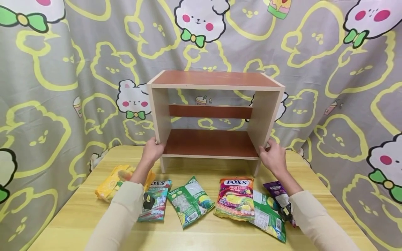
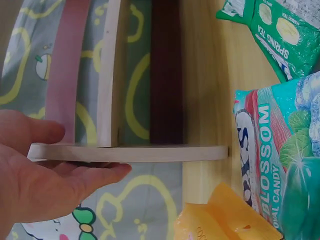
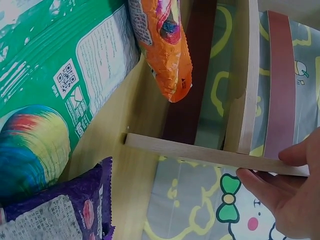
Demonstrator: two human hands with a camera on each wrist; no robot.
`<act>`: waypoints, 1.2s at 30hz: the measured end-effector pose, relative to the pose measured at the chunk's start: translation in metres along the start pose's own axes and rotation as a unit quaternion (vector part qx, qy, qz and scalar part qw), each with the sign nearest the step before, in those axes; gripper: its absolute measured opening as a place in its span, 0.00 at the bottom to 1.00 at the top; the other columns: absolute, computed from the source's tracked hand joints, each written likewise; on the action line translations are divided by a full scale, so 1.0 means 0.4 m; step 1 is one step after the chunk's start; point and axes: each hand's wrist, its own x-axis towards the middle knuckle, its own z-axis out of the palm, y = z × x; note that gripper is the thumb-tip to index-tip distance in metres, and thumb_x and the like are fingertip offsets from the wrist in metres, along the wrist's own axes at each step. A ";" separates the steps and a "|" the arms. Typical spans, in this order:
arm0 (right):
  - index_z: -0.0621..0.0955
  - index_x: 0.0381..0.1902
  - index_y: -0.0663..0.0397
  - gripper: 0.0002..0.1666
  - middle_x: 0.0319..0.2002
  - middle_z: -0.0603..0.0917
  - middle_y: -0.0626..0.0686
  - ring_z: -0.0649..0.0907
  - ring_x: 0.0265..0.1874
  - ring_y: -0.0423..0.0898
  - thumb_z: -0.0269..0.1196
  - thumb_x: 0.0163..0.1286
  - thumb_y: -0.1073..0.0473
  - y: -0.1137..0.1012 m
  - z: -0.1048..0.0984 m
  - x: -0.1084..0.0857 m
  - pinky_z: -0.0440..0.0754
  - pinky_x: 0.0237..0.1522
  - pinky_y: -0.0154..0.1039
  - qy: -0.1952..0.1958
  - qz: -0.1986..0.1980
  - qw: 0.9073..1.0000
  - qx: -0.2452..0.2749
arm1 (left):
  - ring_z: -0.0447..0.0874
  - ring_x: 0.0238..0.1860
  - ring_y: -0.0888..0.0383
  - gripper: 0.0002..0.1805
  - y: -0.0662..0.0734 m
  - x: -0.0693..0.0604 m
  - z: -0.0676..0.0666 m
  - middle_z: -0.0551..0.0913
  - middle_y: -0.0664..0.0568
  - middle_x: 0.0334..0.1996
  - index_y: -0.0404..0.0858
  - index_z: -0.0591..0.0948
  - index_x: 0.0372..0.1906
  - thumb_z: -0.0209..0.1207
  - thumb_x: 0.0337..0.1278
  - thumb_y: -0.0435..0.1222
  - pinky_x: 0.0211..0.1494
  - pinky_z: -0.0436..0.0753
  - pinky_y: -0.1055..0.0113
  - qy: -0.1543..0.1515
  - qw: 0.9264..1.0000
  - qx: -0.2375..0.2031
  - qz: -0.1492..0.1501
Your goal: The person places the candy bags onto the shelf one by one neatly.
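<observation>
- Head view: shelf unit (image 1: 213,79) stands upright toward the far side of the tabletop (image 1: 69,223), front facing the person; cannot tell whether its feet bear full weight.
- Left hand (image 1: 153,150) grips the left side panel (image 1: 161,115), right hand (image 1: 274,157) the right side panel (image 1: 265,115), both near the lower shelf (image 1: 210,143); matched holds probably keep the frame level.
- Candy bags lie nearer the person: yellow bag (image 1: 110,182), teal bag (image 1: 160,198), green bag (image 1: 192,202), Fruits bag (image 1: 235,200) overlapping a second green bag (image 1: 267,223), purple bag (image 1: 278,193) alongside (perhaps laid forward to leave the unit standing room).
- Left wrist view: thumb on the panel's inner face, fingers along the outer; grip pinches across the board, presumably because its thinness suits that.
- Right wrist view: mirrored grip, clasping the panel between thumb and fingers; purple bag nearby, untouched.
</observation>
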 end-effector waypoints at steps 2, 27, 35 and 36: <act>0.82 0.51 0.68 0.18 0.38 0.88 0.71 0.89 0.34 0.65 0.64 0.69 0.59 0.000 -0.001 -0.001 0.87 0.30 0.56 0.002 0.000 1.000 0.001 | 0.69 0.71 0.36 0.30 -0.002 0.004 0.002 0.70 0.33 0.71 0.32 0.65 0.74 0.50 0.73 0.40 0.72 0.71 0.41 -0.017 1.000 -0.011 -0.004; 0.81 0.52 0.69 0.19 0.38 0.88 0.71 0.89 0.35 0.66 0.63 0.70 0.58 -0.006 -0.005 -0.002 0.87 0.29 0.54 -0.006 0.018 1.000 -0.002 | 0.79 0.61 0.35 0.28 -0.042 0.042 0.002 0.75 0.29 0.62 0.26 0.71 0.67 0.56 0.72 0.41 0.50 0.88 0.50 -0.094 0.993 0.071 -0.019; 0.82 0.49 0.69 0.18 0.36 0.88 0.70 0.89 0.33 0.64 0.63 0.69 0.59 -0.005 0.003 -0.004 0.85 0.27 0.51 -0.001 0.018 1.000 0.001 | 0.80 0.59 0.34 0.26 -0.049 0.056 -0.011 0.76 0.29 0.60 0.24 0.72 0.63 0.55 0.71 0.39 0.46 0.90 0.52 -0.115 0.990 0.076 -0.006; 0.82 0.49 0.68 0.18 0.36 0.88 0.70 0.89 0.33 0.64 0.63 0.69 0.59 -0.005 0.004 -0.004 0.86 0.27 0.51 -0.001 0.019 1.000 0.001 | 0.81 0.59 0.34 0.25 -0.049 0.057 -0.012 0.76 0.29 0.59 0.23 0.72 0.63 0.55 0.71 0.38 0.45 0.90 0.53 -0.119 0.990 0.074 -0.005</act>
